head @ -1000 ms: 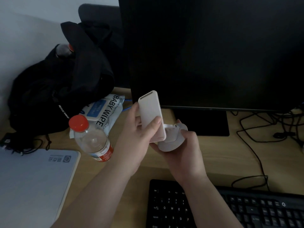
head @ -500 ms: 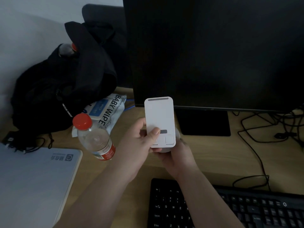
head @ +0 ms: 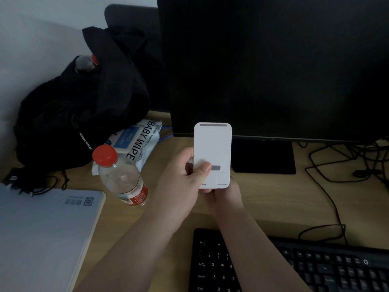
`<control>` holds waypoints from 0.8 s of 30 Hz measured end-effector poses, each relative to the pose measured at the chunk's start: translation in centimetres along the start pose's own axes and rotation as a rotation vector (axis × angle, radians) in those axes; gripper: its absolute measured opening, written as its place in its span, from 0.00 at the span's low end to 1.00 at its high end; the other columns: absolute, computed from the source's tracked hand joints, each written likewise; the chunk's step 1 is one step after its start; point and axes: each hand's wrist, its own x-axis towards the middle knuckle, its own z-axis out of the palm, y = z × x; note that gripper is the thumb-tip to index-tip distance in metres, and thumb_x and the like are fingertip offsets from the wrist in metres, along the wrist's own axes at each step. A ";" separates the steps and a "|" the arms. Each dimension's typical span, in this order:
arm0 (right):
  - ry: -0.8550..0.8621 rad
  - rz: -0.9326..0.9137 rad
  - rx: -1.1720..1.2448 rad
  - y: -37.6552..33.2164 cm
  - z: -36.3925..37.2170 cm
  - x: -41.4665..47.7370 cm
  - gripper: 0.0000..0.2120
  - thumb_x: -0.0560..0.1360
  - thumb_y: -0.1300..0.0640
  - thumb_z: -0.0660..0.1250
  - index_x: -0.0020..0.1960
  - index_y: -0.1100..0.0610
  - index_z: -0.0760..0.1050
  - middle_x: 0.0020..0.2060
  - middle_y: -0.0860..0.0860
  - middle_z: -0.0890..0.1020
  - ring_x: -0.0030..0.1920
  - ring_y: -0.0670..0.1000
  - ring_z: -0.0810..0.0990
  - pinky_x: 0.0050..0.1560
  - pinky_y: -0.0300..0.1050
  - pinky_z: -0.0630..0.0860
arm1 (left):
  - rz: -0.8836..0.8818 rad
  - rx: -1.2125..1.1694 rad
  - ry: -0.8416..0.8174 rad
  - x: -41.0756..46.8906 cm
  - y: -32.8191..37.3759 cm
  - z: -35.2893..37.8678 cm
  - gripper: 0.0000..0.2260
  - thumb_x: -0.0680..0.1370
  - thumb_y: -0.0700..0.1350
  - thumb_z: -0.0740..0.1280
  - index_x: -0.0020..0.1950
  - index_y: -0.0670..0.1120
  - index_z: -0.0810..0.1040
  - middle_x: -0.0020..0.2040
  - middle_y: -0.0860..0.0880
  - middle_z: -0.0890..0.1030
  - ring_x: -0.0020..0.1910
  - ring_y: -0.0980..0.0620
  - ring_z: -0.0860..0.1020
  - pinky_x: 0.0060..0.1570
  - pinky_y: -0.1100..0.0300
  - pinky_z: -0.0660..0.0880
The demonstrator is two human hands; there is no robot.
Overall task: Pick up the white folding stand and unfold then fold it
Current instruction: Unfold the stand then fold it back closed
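The white folding stand (head: 212,147) is held upright above the desk, in front of the monitor's lower edge. Its flat plate faces me, with a grey strip at the top and a grey pad near the bottom. My left hand (head: 185,180) grips its lower left side, thumb pressed on the plate's face. My right hand (head: 223,196) holds it from behind and below, mostly hidden by the plate. The round base is out of sight behind the plate.
A clear bottle with a red cap (head: 120,175) stands left of my hands, beside a baby wipes pack (head: 139,140) and a black bag (head: 82,102). A dark monitor (head: 273,66), black keyboard (head: 294,268), grey laptop (head: 42,234) and cables (head: 332,197) surround the wooden desk (head: 273,199).
The stand's plate has swung from tilted, with the round base showing, to upright and facing me, covering the base. Both hands drew closer together beneath it.
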 end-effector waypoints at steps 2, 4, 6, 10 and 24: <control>0.041 0.032 -0.006 0.0 0.1 0.3 0.17 0.81 0.69 0.59 0.44 0.63 0.85 0.34 0.59 0.86 0.27 0.54 0.83 0.26 0.43 0.79 | -0.019 -0.013 -0.019 0.2 -0.3 -0.2 0.11 0.80 0.45 0.70 0.60 0.59 0.81 0.50 0.56 0.89 0.43 0.56 0.88 0.45 0.57 0.83; 0.074 0.055 -0.055 -0.2 0.0 0.7 0.13 0.81 0.69 0.59 0.51 0.64 0.83 0.37 0.60 0.87 0.31 0.56 0.86 0.28 0.45 0.81 | -0.048 -0.012 -0.059 0.4 -0.7 -0.4 0.16 0.81 0.38 0.70 0.64 0.57 0.80 0.52 0.56 0.89 0.46 0.55 0.89 0.47 0.55 0.84; 0.099 0.035 -0.171 -0.4 -0.2 0.9 0.11 0.80 0.69 0.60 0.54 0.64 0.81 0.39 0.60 0.88 0.34 0.59 0.87 0.30 0.48 0.83 | -0.054 -0.001 -0.080 0.7 -1.2 -0.7 0.17 0.82 0.36 0.70 0.65 0.55 0.80 0.53 0.56 0.89 0.46 0.54 0.89 0.44 0.61 0.84; 0.138 -0.040 -0.444 -0.6 -1.1 1.3 0.13 0.80 0.68 0.64 0.63 0.66 0.78 0.51 0.64 0.86 0.48 0.64 0.86 0.49 0.61 0.84 | -0.068 0.059 -0.085 1.2 -1.9 -1.3 0.17 0.82 0.39 0.70 0.66 0.57 0.79 0.53 0.57 0.89 0.43 0.55 0.89 0.41 0.67 0.80; 0.072 -0.321 -0.802 -3.1 -2.1 0.3 0.12 0.77 0.62 0.66 0.44 0.50 0.86 0.41 0.45 0.89 0.44 0.43 0.87 0.43 0.38 0.82 | -0.203 0.109 -0.050 3.2 -4.3 -1.3 0.19 0.80 0.41 0.72 0.65 0.61 0.78 0.56 0.52 0.87 0.54 0.51 0.86 0.58 0.43 0.83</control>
